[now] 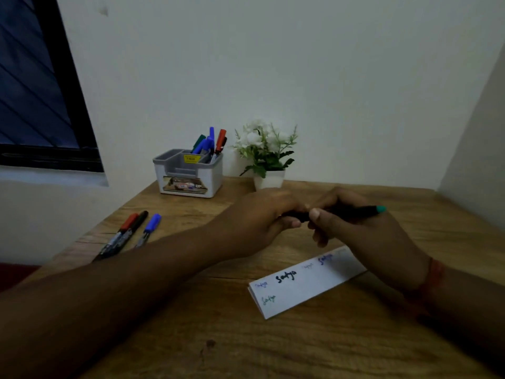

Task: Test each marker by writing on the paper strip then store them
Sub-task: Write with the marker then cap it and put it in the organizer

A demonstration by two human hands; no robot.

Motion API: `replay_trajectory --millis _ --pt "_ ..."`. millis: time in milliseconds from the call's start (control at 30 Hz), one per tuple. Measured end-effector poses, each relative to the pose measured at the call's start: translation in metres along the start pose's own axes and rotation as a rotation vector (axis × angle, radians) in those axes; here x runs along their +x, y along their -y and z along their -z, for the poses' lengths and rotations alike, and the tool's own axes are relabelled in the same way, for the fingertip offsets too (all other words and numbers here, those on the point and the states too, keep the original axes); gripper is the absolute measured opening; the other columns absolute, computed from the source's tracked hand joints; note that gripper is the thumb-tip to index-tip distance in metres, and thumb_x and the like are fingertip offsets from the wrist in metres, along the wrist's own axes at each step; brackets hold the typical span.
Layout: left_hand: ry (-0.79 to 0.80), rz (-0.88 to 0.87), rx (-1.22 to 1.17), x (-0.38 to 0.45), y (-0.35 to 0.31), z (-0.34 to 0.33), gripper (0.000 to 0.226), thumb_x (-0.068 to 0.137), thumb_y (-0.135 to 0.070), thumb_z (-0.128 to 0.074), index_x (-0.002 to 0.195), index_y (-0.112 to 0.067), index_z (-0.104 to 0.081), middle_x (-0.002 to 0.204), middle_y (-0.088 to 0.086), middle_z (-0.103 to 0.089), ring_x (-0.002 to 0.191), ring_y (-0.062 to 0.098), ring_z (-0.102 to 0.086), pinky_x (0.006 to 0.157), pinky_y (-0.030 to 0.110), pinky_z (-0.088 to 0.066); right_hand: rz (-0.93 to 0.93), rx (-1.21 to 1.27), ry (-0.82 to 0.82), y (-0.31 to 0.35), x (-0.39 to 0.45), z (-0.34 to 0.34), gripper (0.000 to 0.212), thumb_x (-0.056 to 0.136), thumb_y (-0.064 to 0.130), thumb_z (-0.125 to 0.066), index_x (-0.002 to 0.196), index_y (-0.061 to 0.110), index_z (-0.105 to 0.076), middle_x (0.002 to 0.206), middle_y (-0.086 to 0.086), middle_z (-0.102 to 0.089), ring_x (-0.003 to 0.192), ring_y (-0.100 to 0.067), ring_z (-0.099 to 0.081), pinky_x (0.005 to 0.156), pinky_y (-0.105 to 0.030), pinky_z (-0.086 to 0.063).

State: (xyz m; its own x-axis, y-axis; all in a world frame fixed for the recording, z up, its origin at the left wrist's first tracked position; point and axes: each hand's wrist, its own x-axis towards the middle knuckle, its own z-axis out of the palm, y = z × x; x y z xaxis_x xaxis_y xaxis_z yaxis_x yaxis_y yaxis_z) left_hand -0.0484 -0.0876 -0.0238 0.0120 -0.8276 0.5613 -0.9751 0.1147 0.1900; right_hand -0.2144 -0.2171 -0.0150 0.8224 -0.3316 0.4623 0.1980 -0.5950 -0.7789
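Head: 3 markers (131, 231) loose, 1 strip (306, 283).

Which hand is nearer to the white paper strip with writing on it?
Right. The right hand, gripping the green-ended black marker, hovers directly over the white paper strip's far end. The left hand, holding the marker's other end, sits further left and behind the strip.

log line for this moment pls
left hand + right hand grip green-tipped marker | above paper strip | three markers on table | others in organizer
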Motion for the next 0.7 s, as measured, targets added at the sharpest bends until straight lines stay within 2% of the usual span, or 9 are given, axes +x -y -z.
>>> replay_trajectory --millis 100,200,367,467,533,600,700 --pt "0.024 0.045 -0.033 0.001 0.003 -0.020 0.016 0.094 -0.024 -0.057 0.108 -0.023 -0.064 0.098 -0.013 -0.062 0.090 0.000 -0.053 0.075 0.024 -0.045 -0.075 -0.007 -0.016 -0.013 -0.001 0.003 0.005 0.090 0.020 -0.068 0.088 0.015 -0.070 0.079 -0.004 -0.074 0.067 -0.019 -0.072 0.066 -0.029 -0.060" --pt "0.030 0.055 -0.043 -0.001 0.008 -0.026 0.018 0.092 -0.026 -0.056 0.108 -0.024 -0.065 0.098 -0.012 -0.062 0.089 0.002 -0.055 0.074 0.025 -0.046 -0.113 0.004 0.013 -0.020 -0.001 0.001 0.003 0.091 0.018 -0.068 0.091 0.016 -0.069 0.078 -0.005 -0.075 0.065 -0.019 -0.073 0.064 -0.026 -0.060" --pt "0.011 0.136 -0.151 -0.003 0.010 -0.023 0.014 0.093 -0.022 -0.059 0.104 -0.026 -0.066 0.094 -0.014 -0.063 0.089 0.001 -0.058 0.074 0.023 -0.047 -0.074 0.017 -0.012 -0.019 0.000 -0.001 0.003 0.089 0.014 -0.070 0.087 0.013 -0.069 0.076 -0.007 -0.074 0.063 -0.016 -0.072 0.063 -0.024 -0.059" --pt "0.047 0.154 -0.180 -0.002 0.009 -0.024 0.010 0.093 -0.020 -0.059 0.100 -0.024 -0.066 0.092 -0.011 -0.064 0.087 0.005 -0.060 0.073 0.024 -0.047 -0.030 -0.016 -0.019 -0.018 -0.003 -0.002 0.005 0.088 0.010 -0.069 0.083 0.012 -0.069 0.073 -0.006 -0.073 0.061 -0.014 -0.071 0.060 -0.023 -0.059" --pt "0.090 0.187 -0.201 -0.003 0.010 -0.022 0.010 0.094 -0.018 -0.058 0.097 -0.025 -0.065 0.090 -0.013 -0.065 0.086 0.005 -0.060 0.071 0.018 -0.045 0.009 -0.037 -0.020 -0.016 -0.005 -0.004 0.007 0.087 0.006 -0.067 0.081 0.009 -0.069 0.071 -0.006 -0.071 0.058 -0.011 -0.070 0.056 -0.021 -0.056" --pt "0.106 0.259 -0.200 -0.004 0.014 -0.020 0.010 0.095 -0.019 -0.057 0.093 -0.024 -0.065 0.089 -0.014 -0.065 0.086 0.002 -0.058 0.069 0.014 -0.042 0.044 -0.009 -0.100 -0.013 -0.005 0.001 0.009 0.086 0.002 -0.064 0.078 0.005 -0.066 0.068 -0.007 -0.068 0.055 -0.011 -0.067 0.052 -0.020 -0.052" --pt "0.112 0.353 -0.175 -0.003 0.020 -0.018 0.009 0.095 -0.027 -0.058 0.091 -0.028 -0.066 0.093 -0.014 -0.066 0.087 0.000 -0.058 0.071 0.020 -0.045 0.123 0.171 -0.256 -0.004 -0.005 0.018 0.015 0.084 0.000 -0.059 0.070 0.004 -0.059 0.062 -0.012 -0.061 0.054 -0.024 -0.060 0.049 -0.031 -0.048"
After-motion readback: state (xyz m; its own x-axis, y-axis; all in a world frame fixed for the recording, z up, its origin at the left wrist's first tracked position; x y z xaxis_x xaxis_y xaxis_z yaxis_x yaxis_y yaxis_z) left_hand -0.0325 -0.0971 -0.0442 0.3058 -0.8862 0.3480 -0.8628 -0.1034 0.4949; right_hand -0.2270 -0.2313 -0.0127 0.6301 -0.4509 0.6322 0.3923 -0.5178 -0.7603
